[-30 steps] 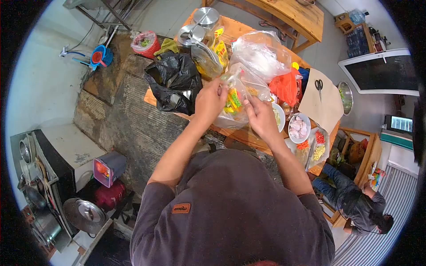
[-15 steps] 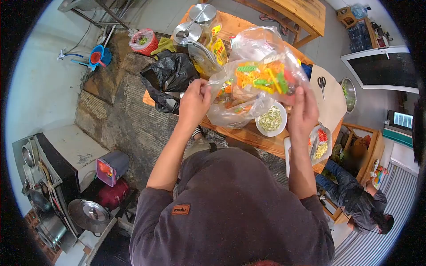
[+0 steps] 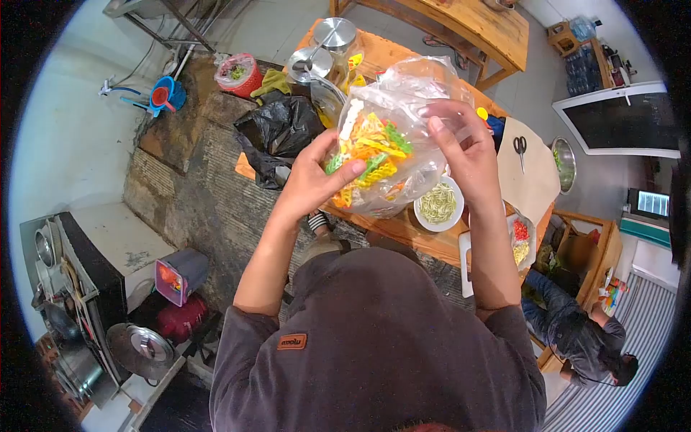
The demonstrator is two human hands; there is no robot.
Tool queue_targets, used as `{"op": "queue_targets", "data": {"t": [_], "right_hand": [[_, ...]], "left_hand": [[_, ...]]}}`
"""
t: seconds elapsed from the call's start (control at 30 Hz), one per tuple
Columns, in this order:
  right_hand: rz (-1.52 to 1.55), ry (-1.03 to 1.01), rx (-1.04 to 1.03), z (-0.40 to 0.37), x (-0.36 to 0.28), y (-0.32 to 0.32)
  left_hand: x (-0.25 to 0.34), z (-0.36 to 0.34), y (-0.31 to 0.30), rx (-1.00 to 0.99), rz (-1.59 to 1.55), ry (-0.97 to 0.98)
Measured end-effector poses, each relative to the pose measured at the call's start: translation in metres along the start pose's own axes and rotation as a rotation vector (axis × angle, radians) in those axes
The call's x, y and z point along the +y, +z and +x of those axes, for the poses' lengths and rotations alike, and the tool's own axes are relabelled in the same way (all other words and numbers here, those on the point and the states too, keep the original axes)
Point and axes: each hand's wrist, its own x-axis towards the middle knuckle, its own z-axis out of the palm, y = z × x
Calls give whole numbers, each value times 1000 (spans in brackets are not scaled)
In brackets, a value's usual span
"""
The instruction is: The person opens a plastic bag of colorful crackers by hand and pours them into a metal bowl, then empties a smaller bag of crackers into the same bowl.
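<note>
A clear plastic bag of colourful twisted pieces (image 3: pixel 371 151), yellow, green, orange and white, is held up over the wooden table (image 3: pixel 450 236). My left hand (image 3: pixel 317 176) grips its lower left side, thumb across the front. My right hand (image 3: pixel 464 144) is at the bag's upper right, fingers curved and thumb raised; whether it pinches the thin plastic is unclear. Below the right hand stands a white bowl of sprouts (image 3: pixel 437 205). Behind the bag lies another clear plastic bag (image 3: pixel 425 72). A black plastic bag (image 3: pixel 279 124) sits to the left of my left hand.
Two metal-lidded jars (image 3: pixel 335 34) stand at the table's back. Scissors (image 3: pixel 520 147) lie on brown paper (image 3: pixel 536 173). A plate of chopped red and yellow food (image 3: pixel 529 237) and a white board (image 3: pixel 466 270) are at the right. Another person (image 3: pixel 576 327) is at lower right.
The bag of colourful pieces has swung left and down, its contents now near my left hand. My right hand has moved slightly left and its fingers have curled inward.
</note>
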Motion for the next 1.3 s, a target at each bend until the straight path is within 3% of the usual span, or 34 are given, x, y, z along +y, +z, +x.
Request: {"op": "queue_targets", "data": {"t": [0.17,0.23,0.3,0.37,0.53,0.73,0.83,0.9,1.03,1.13,1.23,1.27,1.3], "right_hand": [[8,-112,-14,8,-13,-1],[-539,-353,-119,10,-28,-4],[-558,-265,-148,13,-27,-4],[-581,-183,-176,15,-25,-4],[-121,245,-240,22,-13,-11],[79,381,-263,19,-4,-10],[106,336,-296,13,-10,-3],[155,348,-325,10,-12,-3],[168,307,-343,-1,-19,-1],[100,280,-392,-20,-19,15],[-57,215,-386,-44,-20,31],[-56,214,-379,-50,-19,36],[-88,73,-347,-55,-17,41]], "left_hand": [[6,-8,2,54,59,-49],[7,-10,4,56,129,-30],[10,-13,5,27,193,-78],[0,-15,7,40,155,27],[2,-22,2,-30,117,-1],[1,-26,-7,-55,191,68],[1,-22,-14,-155,154,-78],[3,-17,-9,-122,170,99],[22,-18,7,-4,-97,92],[14,-15,7,73,-119,329],[6,-25,0,63,2,216],[5,-30,3,128,80,267],[5,-37,4,120,81,267]]}}
